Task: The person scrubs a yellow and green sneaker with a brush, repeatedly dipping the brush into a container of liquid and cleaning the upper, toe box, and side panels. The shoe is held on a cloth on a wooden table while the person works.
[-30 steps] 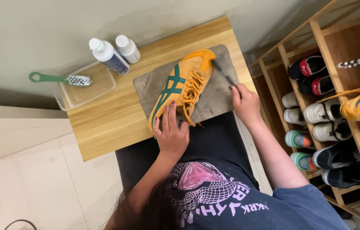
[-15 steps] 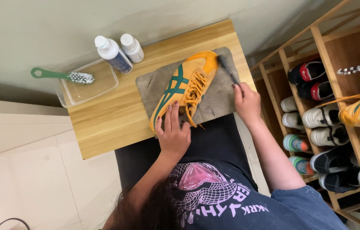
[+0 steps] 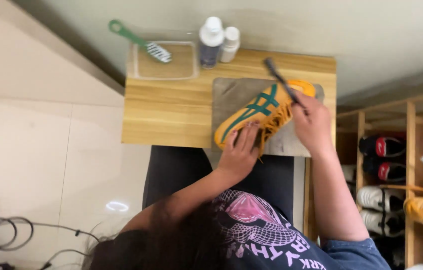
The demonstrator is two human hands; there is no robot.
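On the cloth (image 3: 231, 95), the left hand (image 3: 239, 152) presses the shoe (image 3: 259, 110) while the right hand's (image 3: 314, 122) grip seemingly closes round a brush (image 3: 280, 80).

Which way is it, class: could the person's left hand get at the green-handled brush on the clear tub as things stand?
Probably yes: bare tabletop lies between left hand and green-handled brush, but that hand rests on the yellow shoe.
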